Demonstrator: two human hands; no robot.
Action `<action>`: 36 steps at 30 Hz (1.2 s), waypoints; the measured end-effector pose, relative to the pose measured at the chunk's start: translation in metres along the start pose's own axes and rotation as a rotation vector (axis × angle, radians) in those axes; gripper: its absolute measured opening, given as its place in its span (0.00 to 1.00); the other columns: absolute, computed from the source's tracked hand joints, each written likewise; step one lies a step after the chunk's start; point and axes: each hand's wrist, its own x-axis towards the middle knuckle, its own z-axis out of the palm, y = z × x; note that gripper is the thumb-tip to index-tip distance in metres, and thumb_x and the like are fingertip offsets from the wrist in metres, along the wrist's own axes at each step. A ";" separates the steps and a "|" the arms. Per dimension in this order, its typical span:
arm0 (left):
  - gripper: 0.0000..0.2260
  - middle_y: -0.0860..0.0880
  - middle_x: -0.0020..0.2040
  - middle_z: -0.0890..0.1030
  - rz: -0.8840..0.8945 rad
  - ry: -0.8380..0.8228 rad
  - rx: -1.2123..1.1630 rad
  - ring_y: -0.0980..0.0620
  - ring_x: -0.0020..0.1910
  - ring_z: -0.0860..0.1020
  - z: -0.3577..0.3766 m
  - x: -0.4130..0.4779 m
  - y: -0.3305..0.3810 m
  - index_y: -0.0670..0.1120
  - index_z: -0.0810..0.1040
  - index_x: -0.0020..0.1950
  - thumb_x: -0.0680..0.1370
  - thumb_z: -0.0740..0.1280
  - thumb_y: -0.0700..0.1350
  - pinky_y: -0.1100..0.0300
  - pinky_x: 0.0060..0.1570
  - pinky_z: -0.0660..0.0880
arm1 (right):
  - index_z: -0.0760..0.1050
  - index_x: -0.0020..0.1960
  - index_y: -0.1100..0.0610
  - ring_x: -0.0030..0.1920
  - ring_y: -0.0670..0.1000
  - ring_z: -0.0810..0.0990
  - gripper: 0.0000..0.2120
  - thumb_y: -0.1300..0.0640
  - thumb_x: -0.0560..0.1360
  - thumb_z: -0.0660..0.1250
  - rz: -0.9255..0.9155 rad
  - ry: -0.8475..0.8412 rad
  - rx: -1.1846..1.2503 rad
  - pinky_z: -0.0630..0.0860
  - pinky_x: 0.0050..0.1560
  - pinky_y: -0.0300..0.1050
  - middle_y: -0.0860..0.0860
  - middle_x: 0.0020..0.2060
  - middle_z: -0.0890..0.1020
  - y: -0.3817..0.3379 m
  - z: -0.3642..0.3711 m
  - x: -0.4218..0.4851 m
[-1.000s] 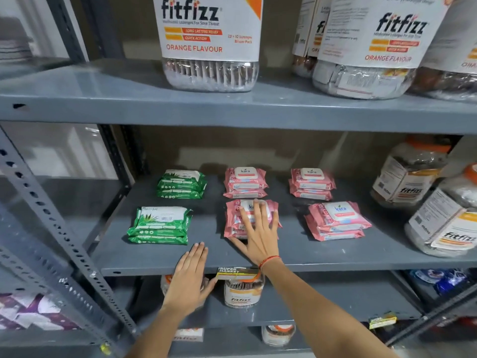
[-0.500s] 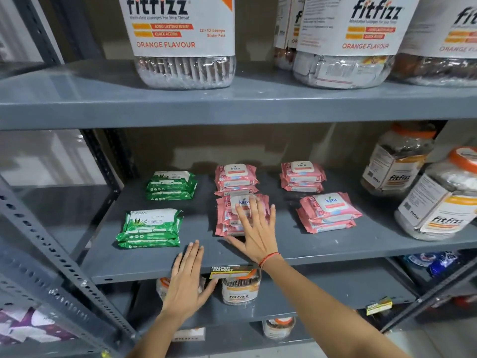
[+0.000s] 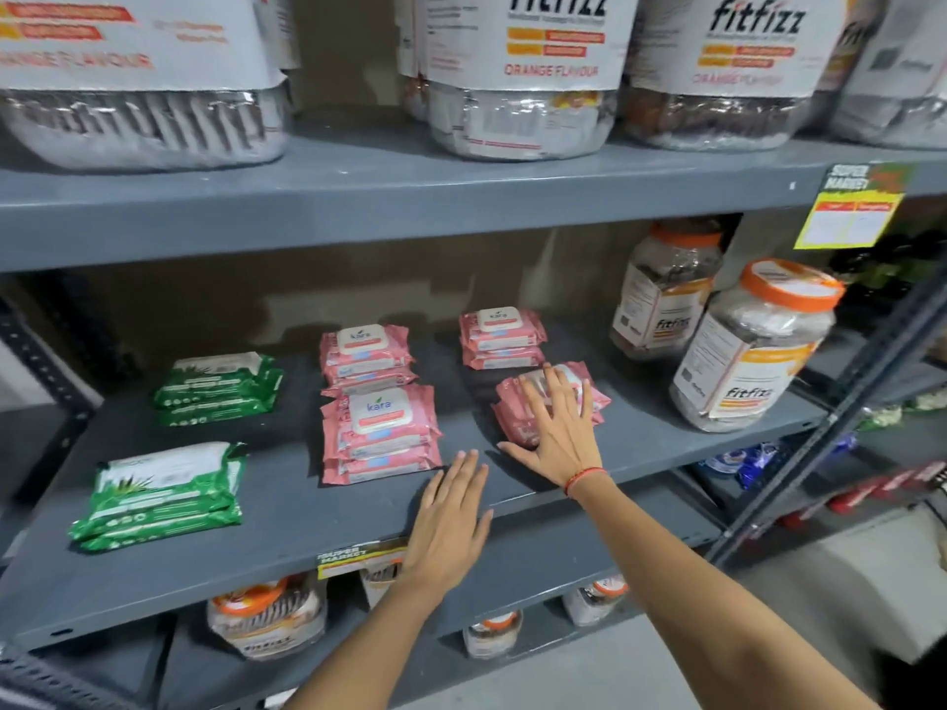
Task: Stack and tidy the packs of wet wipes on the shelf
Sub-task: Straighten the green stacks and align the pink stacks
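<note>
On the grey middle shelf point(image 3: 287, 509) lie stacks of wet wipes. Two green stacks sit at the left, one in front point(image 3: 161, 497) and one behind point(image 3: 220, 386). Pink stacks fill the middle, front point(image 3: 379, 433) and back point(image 3: 365, 357), with another at the back right point(image 3: 499, 336). My right hand point(image 3: 556, 427) lies flat, fingers spread, on the front right pink stack point(image 3: 517, 409), thumb at its near edge. My left hand point(image 3: 451, 525) rests flat and open on the shelf's front edge, holding nothing.
Two orange-lidded fitfizz jars point(image 3: 753, 345) stand at the shelf's right end. Large fitfizz jars point(image 3: 517, 74) line the shelf above. More jars point(image 3: 266, 617) sit on the shelf below. A grey perforated upright point(image 3: 840, 412) runs at the right.
My right hand has left the middle front pink stack and moved right onto the front right pink stack. The view shifted left and closer. My left hand stayed on the shelf edge.
</note>
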 end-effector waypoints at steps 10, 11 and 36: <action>0.20 0.45 0.62 0.78 -0.001 -0.052 0.114 0.48 0.62 0.76 0.016 0.010 -0.012 0.42 0.77 0.62 0.74 0.70 0.50 0.47 0.60 0.72 | 0.65 0.72 0.52 0.72 0.63 0.64 0.48 0.24 0.62 0.62 -0.049 -0.065 -0.038 0.50 0.68 0.73 0.61 0.70 0.69 0.018 0.012 0.007; 0.20 0.44 0.62 0.78 0.003 -0.040 0.108 0.47 0.62 0.75 0.015 0.010 -0.012 0.41 0.77 0.62 0.74 0.69 0.50 0.47 0.60 0.72 | 0.64 0.73 0.52 0.72 0.62 0.63 0.47 0.25 0.63 0.62 -0.050 -0.070 -0.042 0.51 0.68 0.73 0.60 0.70 0.68 0.019 0.013 0.007; 0.23 0.47 0.77 0.56 -0.038 -0.296 -0.049 0.51 0.75 0.53 -0.007 0.016 -0.010 0.44 0.57 0.75 0.82 0.50 0.52 0.55 0.72 0.48 | 0.65 0.71 0.55 0.72 0.59 0.61 0.33 0.34 0.75 0.56 -0.010 -0.090 0.047 0.54 0.71 0.63 0.58 0.71 0.66 0.000 -0.012 -0.004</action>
